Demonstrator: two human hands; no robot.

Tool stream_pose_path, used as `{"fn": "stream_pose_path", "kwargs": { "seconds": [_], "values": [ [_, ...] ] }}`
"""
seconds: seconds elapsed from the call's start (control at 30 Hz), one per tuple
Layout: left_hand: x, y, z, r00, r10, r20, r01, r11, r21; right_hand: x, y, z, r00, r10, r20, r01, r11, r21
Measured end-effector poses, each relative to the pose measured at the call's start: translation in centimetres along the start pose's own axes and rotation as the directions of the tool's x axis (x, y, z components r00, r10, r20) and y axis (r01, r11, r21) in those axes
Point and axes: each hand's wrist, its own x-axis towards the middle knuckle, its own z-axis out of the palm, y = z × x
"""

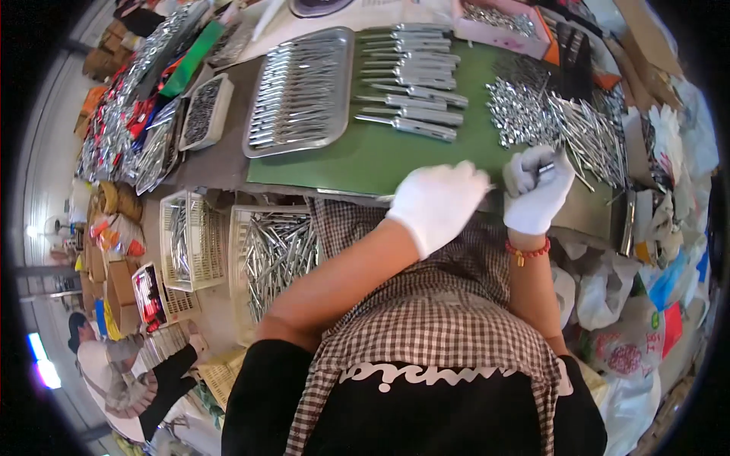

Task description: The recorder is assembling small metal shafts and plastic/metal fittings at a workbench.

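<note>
White gloves cover both my hands. My left hand point(441, 201) is closed in front of the table's near edge, its fingertips pointing toward my right hand; what they pinch, if anything, is too small to name. Curled fingers of my right hand point(538, 188) grip a small metal piece point(546, 168), beside a heap of thin metal rods point(589, 137). Small shiny metal parts point(517, 112) lie piled just beyond it. On the green mat point(319, 169), several slim metal tools point(414, 125) with thick handles and narrow pointed ends form a column.
A metal tray point(344, 99) of similar slim metal pieces sits left on the mat. Beyond are a pink box point(502, 26) of small parts and a white tub point(209, 114). Plastic crates point(237, 262) of metal pieces stand below the table's left side. Another person point(125, 372) sits far left.
</note>
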Motion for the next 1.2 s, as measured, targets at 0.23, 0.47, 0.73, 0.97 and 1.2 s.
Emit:
{"fn": "stream_pose_path", "kwargs": {
  "seconds": [0.23, 0.47, 0.73, 0.97, 1.2],
  "values": [
    [-21.5, -6.5, 1.5, 0.6, -0.729, -0.328, 0.789, 0.607, 0.093, -0.3, -0.4, -0.9, 0.996, 0.086, -0.022, -0.086, 0.996, -0.017],
    [-18.4, -5.1, -1.7, 0.751, -0.45, -0.484, 0.569, 0.812, 0.128, -0.7, -0.3, -1.2, 0.992, 0.094, -0.084, -0.101, 0.991, -0.082],
    [0.6, -6.3, -1.2, 0.981, -0.005, -0.195, 0.037, 0.987, 0.158, -0.7, -0.5, -0.9, 0.984, 0.175, -0.033, -0.175, 0.919, -0.353],
    [2.0, -7.4, -0.8, 0.979, 0.055, -0.197, -0.025, 0.988, 0.15, -1.4, -1.5, -1.4, 0.984, 0.178, 0.007, -0.163, 0.916, -0.367],
    [0.9, -4.5, -1.3, 0.998, 0.016, -0.055, -0.021, 0.995, -0.098, -3.5, -4.5, 0.3, 0.96, 0.267, -0.083, -0.244, 0.652, -0.718]
  ]
}}
